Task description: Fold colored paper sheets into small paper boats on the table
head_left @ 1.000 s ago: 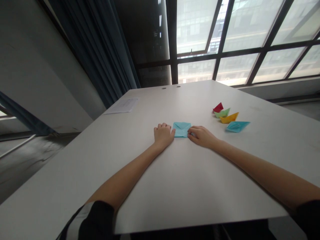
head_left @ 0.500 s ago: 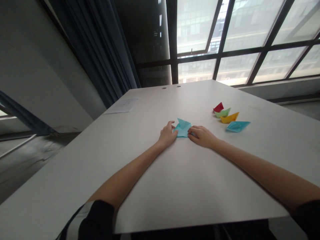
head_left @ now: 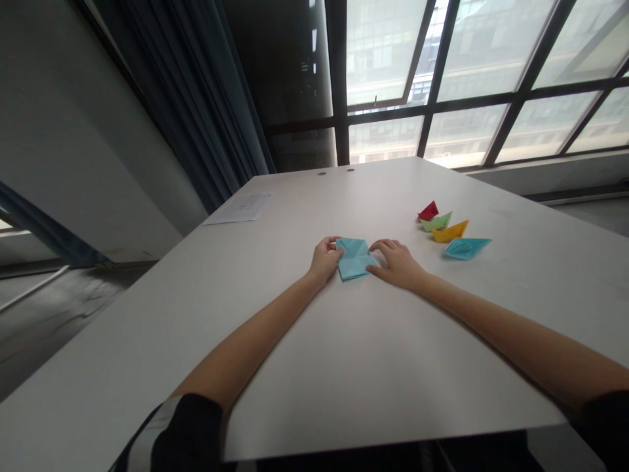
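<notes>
A light blue folded paper square lies flat on the white table, its creases meeting in the middle. My left hand pinches the paper's left edge with curled fingers. My right hand rests at the paper's right edge, fingertips on its corner, fingers bent. To the right sit folded paper boats in a row: red, green, orange and blue.
A white printed sheet lies at the table's far left corner. Two small round holes mark the far edge. Dark curtains and large windows stand beyond the table.
The blue paper, half raised at its left side a moment ago, now lies flat and turned slightly. My left hand slid to its left edge; my right hand shifted a little up along the right edge.
</notes>
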Demonstrator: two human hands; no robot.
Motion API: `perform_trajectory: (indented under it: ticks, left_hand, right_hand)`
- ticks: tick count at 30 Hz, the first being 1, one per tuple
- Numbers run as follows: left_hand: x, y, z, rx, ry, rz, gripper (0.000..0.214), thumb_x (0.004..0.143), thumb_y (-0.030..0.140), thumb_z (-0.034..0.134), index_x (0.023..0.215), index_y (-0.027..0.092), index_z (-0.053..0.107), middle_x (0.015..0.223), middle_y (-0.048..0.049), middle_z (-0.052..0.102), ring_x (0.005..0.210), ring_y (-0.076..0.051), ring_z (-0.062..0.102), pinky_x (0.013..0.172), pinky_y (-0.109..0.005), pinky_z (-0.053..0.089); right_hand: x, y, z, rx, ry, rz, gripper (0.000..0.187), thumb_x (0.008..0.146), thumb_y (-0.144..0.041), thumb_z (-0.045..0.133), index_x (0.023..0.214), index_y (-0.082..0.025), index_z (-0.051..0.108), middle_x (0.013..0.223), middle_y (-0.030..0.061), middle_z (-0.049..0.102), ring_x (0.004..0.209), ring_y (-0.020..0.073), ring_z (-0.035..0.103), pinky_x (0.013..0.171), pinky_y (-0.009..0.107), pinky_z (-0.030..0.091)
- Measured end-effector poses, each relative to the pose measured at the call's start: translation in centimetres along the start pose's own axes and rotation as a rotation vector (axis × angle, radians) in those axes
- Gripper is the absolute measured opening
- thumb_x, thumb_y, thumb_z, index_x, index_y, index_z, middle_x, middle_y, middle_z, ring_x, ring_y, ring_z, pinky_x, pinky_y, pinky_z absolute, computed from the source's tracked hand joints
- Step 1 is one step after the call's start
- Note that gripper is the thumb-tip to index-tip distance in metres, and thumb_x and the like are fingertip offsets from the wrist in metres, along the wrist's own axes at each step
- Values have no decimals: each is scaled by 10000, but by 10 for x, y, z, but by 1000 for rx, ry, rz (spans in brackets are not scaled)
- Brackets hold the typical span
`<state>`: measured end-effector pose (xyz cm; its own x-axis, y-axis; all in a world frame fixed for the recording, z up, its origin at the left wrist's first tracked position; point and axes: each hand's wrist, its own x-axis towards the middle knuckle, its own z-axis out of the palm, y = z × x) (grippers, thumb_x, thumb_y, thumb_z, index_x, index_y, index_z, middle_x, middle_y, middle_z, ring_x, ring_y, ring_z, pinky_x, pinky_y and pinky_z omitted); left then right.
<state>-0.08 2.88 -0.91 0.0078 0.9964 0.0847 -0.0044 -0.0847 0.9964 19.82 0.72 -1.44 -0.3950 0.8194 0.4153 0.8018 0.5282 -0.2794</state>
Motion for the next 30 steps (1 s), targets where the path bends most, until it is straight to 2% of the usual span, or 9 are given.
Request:
perform_trajectory:
  ticks: [2, 4, 8, 12, 16, 21, 24, 26, 30]
  left_hand:
    - [-1, 2, 2, -120, -11, -23, 295, 657, 101, 565, 947, 153, 540, 732, 11, 568, 579, -77, 541, 537, -193, 436]
    - [-2, 4, 3, -214, -17, -37, 297, 650, 97, 564, 939, 159, 528, 741, 12, 582, 597, -79, 550, 560, -198, 447]
    - [-2, 5, 3, -290, 15, -55, 283, 645, 82, 553, 916, 151, 511, 728, 10, 603, 630, -85, 571, 642, -223, 467]
    - [-1, 4, 3, -291, 26, -64, 251, 656, 79, 528, 896, 147, 496, 666, 29, 574, 595, -79, 560, 659, -233, 466]
    - [0, 4, 2, -235, 105, -77, 266, 697, 93, 479, 953, 162, 463, 678, 27, 551, 589, -81, 563, 596, -217, 453]
    - [-2, 4, 1, -105, 161, -22, 288, 715, 102, 479, 990, 180, 441, 826, -5, 540, 687, -90, 592, 564, -193, 433]
    - [-4, 4, 0, -60, 152, -10, 256, 719, 103, 471, 963, 180, 458, 851, -9, 527, 674, -78, 576, 553, -186, 425]
    - [-4, 4, 1, -26, 142, -5, 226, 722, 109, 463, 936, 179, 473, 854, -11, 529, 664, -74, 566, 547, -183, 417]
    - [-3, 3, 1, 12, 151, 11, 219, 736, 134, 444, 948, 185, 466, 852, -12, 531, 662, -77, 559, 543, -187, 412]
  right_hand:
    - [0, 3, 3, -58, -14, 104, 560, 722, -558, 537, 1144, -191, 533, 1212, 124, 523, 1118, 318, 424, 892, 459, 338]
    - [1, 4, 4, -79, -65, 140, 576, 714, -592, 520, 1138, -204, 549, 1249, 121, 503, 1142, 340, 398, 895, 484, 323]
    - [3, 0, 2, -4, -76, 155, 422, 698, -522, 568, 995, -226, 610, 1125, 86, 596, 1092, 312, 455, 887, 477, 329]
    - [6, -4, -1, 322, -50, 235, 236, 691, -395, 589, 814, -195, 608, 817, 35, 667, 810, 209, 588, 778, 368, 421]
    - [11, 4, 4, 677, 64, 300, 225, 676, -365, 591, 790, -172, 584, 734, 22, 657, 679, 163, 594, 649, 290, 456]
    - [15, 11, 0, 611, 327, 417, 275, 705, -363, 558, 881, -160, 615, 714, 29, 638, 629, 164, 576, 616, 303, 455]
    - [12, 6, -15, 434, 504, 344, 296, 740, -349, 540, 968, -169, 596, 721, 33, 617, 683, 182, 580, 671, 323, 456]
    - [8, 3, -25, 273, 538, 211, 247, 783, -342, 503, 952, -190, 602, 772, 51, 617, 778, 206, 574, 760, 356, 431]
    - [1, 0, -31, 37, 238, -146, 210, 836, -321, 457, 877, -248, 649, 816, 66, 625, 860, 224, 538, 847, 401, 362]
